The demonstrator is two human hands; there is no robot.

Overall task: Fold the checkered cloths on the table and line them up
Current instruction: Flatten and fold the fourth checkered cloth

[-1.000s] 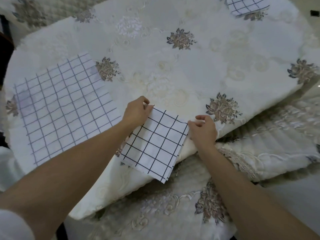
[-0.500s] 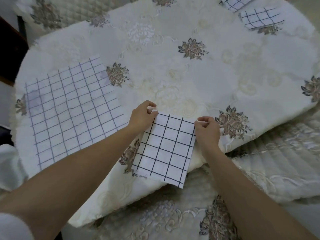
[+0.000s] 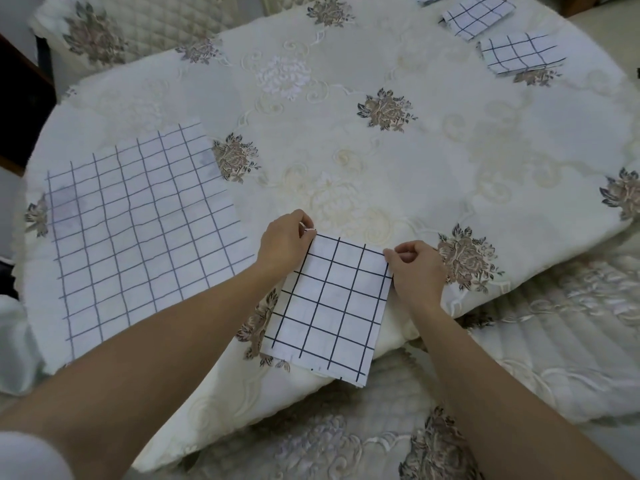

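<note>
- Cloth being worked: the folded checkered cloth lies at the table's near edge, its long axis pointing away from the person and its near end overhanging.
- Left hand pinches its far-left corner and right hand pinches its far-right corner, so both are equally close.
- Unfolded cloth lies just left.
- Finished cloths sit far right, well apart.

The left forearm and right forearm are bare down to the left hand and right hand. A plain white sleeve covers the left upper arm at the bottom corner.
</note>
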